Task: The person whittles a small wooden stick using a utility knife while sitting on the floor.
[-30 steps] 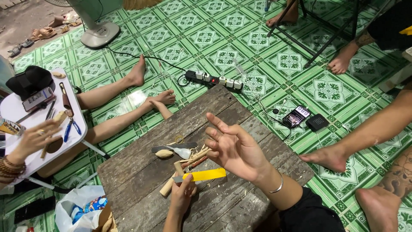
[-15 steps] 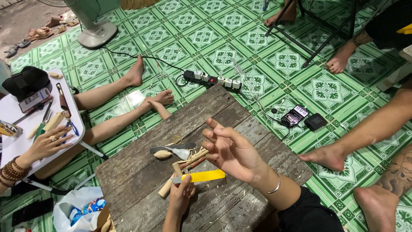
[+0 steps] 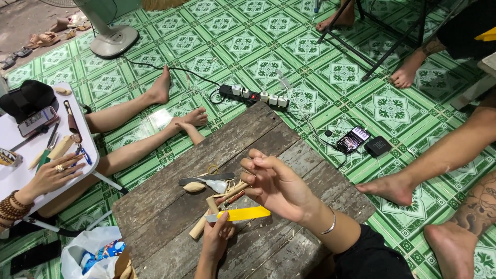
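Note:
My left hand (image 3: 216,241) rests low on the weathered wooden board (image 3: 155,212), closed on a yellow-handled knife (image 3: 240,213) that lies across a pale wooden stick (image 3: 198,228). My right hand (image 3: 276,187), with a thin bangle at the wrist, hovers just above the stick and knife, fingers drawn together and curled; I see nothing in them. Beside it lie carved wooden pieces (image 3: 194,187), a dark flat blade (image 3: 206,179) and a small ring (image 3: 212,169).
Another person's hand (image 3: 51,176) lies on a white table (image 3: 20,155) at left, their legs (image 3: 134,150) stretched past the board. A power strip (image 3: 253,95), phone (image 3: 352,139), fan base (image 3: 112,40), plastic bag (image 3: 85,253) and other people's feet (image 3: 387,188) surround me.
My right hand's spread fingers have curled together. The other person's hand on the white table has slid a little lower. My left hand stays put on the knife.

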